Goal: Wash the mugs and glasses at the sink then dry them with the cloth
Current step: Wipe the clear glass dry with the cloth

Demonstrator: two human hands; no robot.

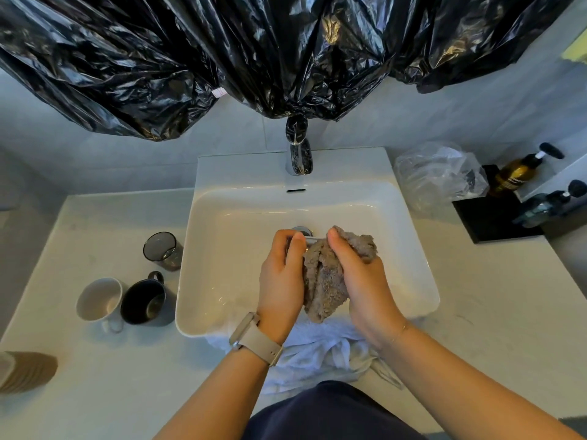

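**Grey cloth around a glass, over the basin**

Terry-soft, the grey cloth (324,281) is bunched in the right hand (359,281); the left hand (279,274) curls round a clear glass (298,241), mostly hidden, above the sink (413,249). Wet glass is likely slick and fragile: best held by the body. Left of the sink stand a smoky tumbler (162,250), a black mug (144,301) and a white mug (99,300); none visibly holds liquid.
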